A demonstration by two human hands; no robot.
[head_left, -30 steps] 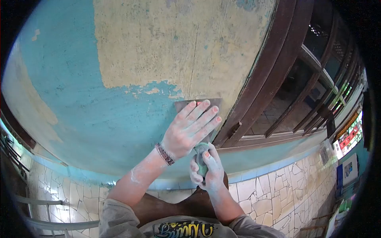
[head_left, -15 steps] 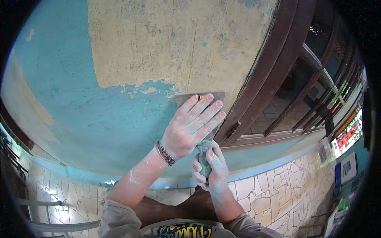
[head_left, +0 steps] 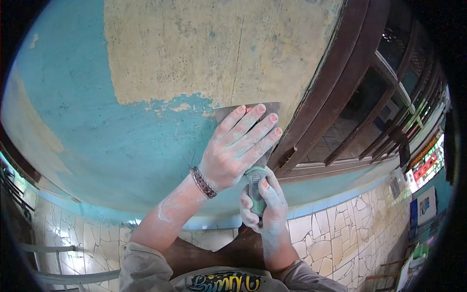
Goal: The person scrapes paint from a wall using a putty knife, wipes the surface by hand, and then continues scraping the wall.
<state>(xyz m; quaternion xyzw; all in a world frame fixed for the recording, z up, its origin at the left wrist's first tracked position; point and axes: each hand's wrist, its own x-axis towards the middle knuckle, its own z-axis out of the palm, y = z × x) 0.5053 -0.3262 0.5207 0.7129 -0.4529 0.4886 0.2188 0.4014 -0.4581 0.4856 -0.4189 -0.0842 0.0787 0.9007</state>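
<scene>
A wide-bladed scraper [head_left: 256,192] rests against the wall, its metal blade at the edge between flaking turquoise paint [head_left: 155,151] and bare beige plaster [head_left: 185,53]. My right hand [head_left: 272,207] is wrapped around its grey-green handle. Over the blade lies my left hand [head_left: 233,151], fingers stretched out and spread, pressing it flat; much of the blade is hidden beneath. Pale dust coats both hands. A beaded bracelet [head_left: 203,183] circles my left wrist. The blade's right corner is close to the brown wooden frame [head_left: 316,107].
On the right stands a brown wooden window or door [head_left: 357,104] with glass panes and a small latch [head_left: 289,155]. Pale broken-tile floor [head_left: 335,233] runs below the wall. Metal rails [head_left: 73,278] are at lower left. Boards and panels [head_left: 424,208] stand at far right.
Both hands and the scraper have moved slightly up and to the right along the wall. The grip is the same.
</scene>
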